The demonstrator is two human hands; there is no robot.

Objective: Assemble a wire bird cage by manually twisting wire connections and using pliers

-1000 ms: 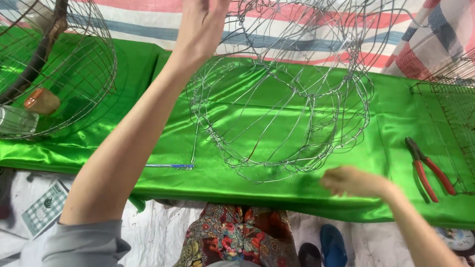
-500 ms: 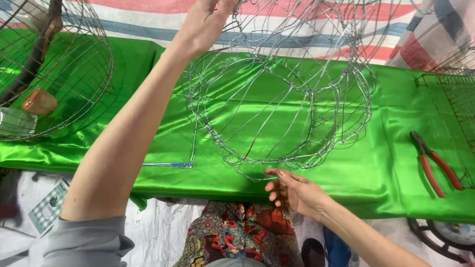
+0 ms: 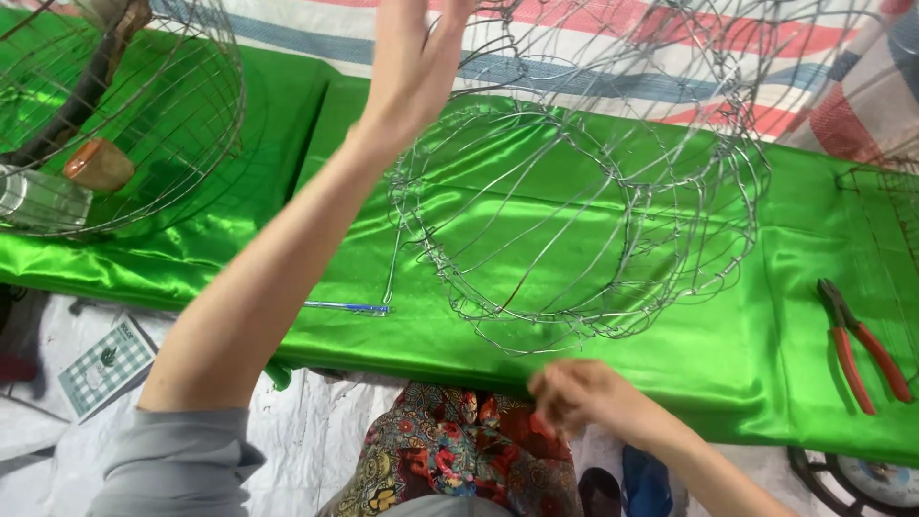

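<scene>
The wire frame (image 3: pixel 584 220) stands tilted over the green cloth (image 3: pixel 287 124) on the desk, its rings and ribs already woven into a dome. The left hand (image 3: pixel 416 57) is raised at its top edge; whether that grip closes on wire I cannot tell. The right hand (image 3: pixel 579 393) curls loosely below the lower rim, apparently touching nothing. Pliers (image 3: pixel 862 345) lie well apart, unused.

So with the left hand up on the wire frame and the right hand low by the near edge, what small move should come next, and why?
Probably bring the right hand up to the wire frame's lower rim and grip it. The left hand seems to hold the frame alone at its top, while the right hangs just under the rim, over the green cloth's edge, apparently empty. The red-handled pliers lie untouched on the right.
</scene>
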